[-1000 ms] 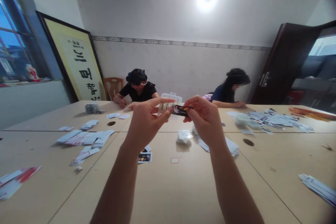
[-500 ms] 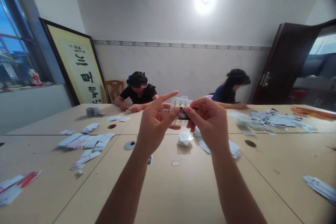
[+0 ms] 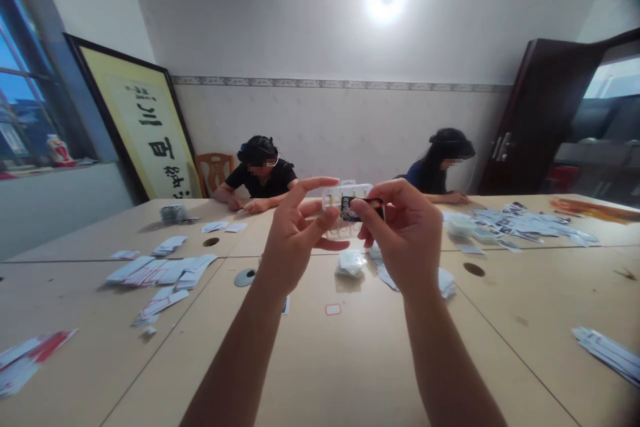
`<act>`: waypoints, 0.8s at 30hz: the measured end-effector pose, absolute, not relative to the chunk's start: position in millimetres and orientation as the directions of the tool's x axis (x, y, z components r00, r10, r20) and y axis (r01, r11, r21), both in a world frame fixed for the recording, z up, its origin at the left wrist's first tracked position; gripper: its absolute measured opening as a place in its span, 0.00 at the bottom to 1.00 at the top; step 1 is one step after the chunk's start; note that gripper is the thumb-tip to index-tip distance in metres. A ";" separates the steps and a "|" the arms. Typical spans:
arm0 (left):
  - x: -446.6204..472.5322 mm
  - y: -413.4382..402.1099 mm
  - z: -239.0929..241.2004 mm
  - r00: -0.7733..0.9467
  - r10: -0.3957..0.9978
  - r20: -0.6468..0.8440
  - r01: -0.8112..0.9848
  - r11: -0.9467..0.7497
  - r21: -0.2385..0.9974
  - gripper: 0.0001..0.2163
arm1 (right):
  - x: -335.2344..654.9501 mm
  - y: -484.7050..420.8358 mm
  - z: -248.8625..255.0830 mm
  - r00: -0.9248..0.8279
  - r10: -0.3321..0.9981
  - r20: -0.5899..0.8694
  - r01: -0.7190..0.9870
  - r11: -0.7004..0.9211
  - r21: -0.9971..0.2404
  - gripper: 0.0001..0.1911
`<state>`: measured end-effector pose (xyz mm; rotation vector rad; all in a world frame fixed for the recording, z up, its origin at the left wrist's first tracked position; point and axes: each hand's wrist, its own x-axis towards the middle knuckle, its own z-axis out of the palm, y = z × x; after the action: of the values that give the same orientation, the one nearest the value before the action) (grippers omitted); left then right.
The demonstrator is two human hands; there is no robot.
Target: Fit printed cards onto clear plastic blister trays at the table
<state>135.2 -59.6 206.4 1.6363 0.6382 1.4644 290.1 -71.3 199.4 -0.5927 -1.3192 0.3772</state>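
Note:
Both my hands are raised above the table, close together. My left hand [image 3: 295,233] pinches the left side of a small clear plastic case [image 3: 334,199] between thumb and middle fingers, with the index finger stretched out above it. My right hand [image 3: 407,233] is closed around a small dark printed card [image 3: 359,208] and holds it against the front of the case. Below the hands on the table lie a small clear bag [image 3: 350,261] and a pile of white cards [image 3: 443,280].
The long beige table [image 3: 350,360] carries scattered card piles at left [image 3: 165,270], far right [image 3: 520,223] and near right [image 3: 607,353], plus cable holes [image 3: 473,269]. Two other people [image 3: 260,173] [image 3: 440,170] sit at the far side. A framed scroll [image 3: 143,127] leans on the wall; a dark door [image 3: 535,120] stands open.
Both hands have moved slightly right and higher. The clear case has come upright in my left hand, and my right hand has brought the dark card onto its front.

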 end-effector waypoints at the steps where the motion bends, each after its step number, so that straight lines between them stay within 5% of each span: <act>1: 135.4 -59.9 206.3 0.198 0.814 0.546 -0.157 -0.524 0.837 0.21 | 290.0 -71.4 199.1 0.221 0.566 0.794 0.080 0.801 -0.593 0.09; 24: 136.2 -69.7 208.2 0.308 0.779 0.547 -0.280 -0.475 0.834 0.14 | 287.6 -88.5 198.5 0.157 0.349 0.924 0.327 0.864 -0.382 0.05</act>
<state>136.2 -69.7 208.2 1.5992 0.4662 1.3608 287.6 -88.5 198.5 -0.5767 -1.4376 0.0173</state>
